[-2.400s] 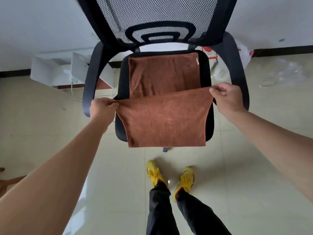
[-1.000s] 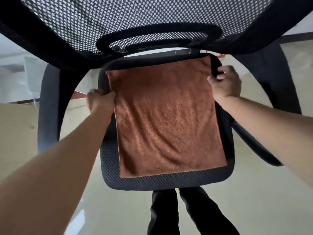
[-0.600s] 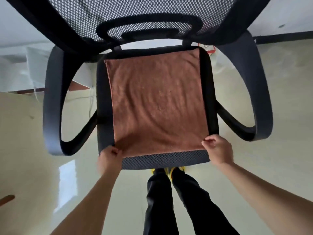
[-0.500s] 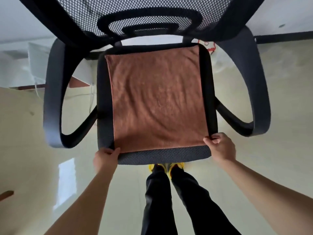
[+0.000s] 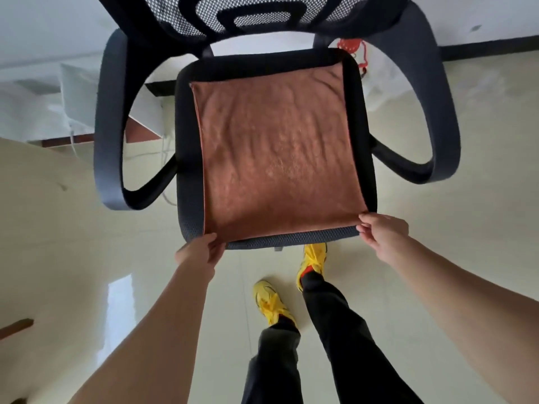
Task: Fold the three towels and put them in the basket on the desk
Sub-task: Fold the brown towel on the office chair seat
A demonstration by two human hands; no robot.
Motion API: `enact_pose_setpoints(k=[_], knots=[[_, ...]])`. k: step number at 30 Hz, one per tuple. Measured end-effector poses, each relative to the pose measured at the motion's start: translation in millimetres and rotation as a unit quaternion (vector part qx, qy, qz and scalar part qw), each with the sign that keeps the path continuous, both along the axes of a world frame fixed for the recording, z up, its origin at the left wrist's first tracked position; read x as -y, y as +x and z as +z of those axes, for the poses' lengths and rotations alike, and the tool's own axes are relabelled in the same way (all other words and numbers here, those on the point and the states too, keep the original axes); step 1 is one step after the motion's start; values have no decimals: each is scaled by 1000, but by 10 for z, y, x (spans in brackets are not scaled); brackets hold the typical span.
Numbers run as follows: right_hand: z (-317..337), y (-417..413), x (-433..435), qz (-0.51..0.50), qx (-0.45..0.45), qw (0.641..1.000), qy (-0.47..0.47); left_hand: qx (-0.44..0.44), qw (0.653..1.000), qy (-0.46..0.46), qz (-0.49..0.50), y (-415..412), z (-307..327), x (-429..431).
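Note:
A brown towel (image 5: 277, 153) lies folded in half and flat on the seat of a black office chair (image 5: 189, 211). My left hand (image 5: 201, 252) pinches the towel's near left corner at the seat's front edge. My right hand (image 5: 379, 231) pinches the near right corner. Only this one towel shows. Neither the basket nor the desk is in view.
The chair's mesh back (image 5: 248, 13) rises at the top and its two armrests (image 5: 108, 141) curve out on both sides. My legs and yellow shoes (image 5: 271, 301) stand on the shiny cream floor in front of the seat. White boards (image 5: 73, 97) lean by the wall at the left.
The towel's front half was laid over the back half on the seat. My hands then came back from the far corners to the near ones, and the view drew back.

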State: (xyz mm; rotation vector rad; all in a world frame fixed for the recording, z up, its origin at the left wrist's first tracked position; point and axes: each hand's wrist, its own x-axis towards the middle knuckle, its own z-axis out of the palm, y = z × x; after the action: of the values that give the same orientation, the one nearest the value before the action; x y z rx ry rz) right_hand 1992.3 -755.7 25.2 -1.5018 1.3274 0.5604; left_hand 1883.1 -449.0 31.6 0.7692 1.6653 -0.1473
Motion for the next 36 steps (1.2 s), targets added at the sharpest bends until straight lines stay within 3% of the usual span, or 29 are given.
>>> enact_pose_setpoints(k=[10,14,18,21,25,27,32,36], knots=[[396,-1096,268,53,16,998,-12,-64,991,72,-98,-1035,347,170],[573,-1095,253,75,61,995,-4,-21,981,112,-160,-1024,517,182],[756,-596,97,88,104,990,35,41,966,150,-209,-585,625,24],[837,-118,-43,142,144,978,46,63,923,203,-320,-175,686,-138],[734,371,-159,283,206,936,-43,44,788,317,-525,350,722,-321],[634,617,-196,324,219,918,-70,24,731,363,-577,593,677,-417],[232,1165,-288,355,205,908,-87,-1,737,360,-572,1130,425,-562],[32,1418,-334,385,208,893,-107,-8,721,376,-583,1357,242,-593]])
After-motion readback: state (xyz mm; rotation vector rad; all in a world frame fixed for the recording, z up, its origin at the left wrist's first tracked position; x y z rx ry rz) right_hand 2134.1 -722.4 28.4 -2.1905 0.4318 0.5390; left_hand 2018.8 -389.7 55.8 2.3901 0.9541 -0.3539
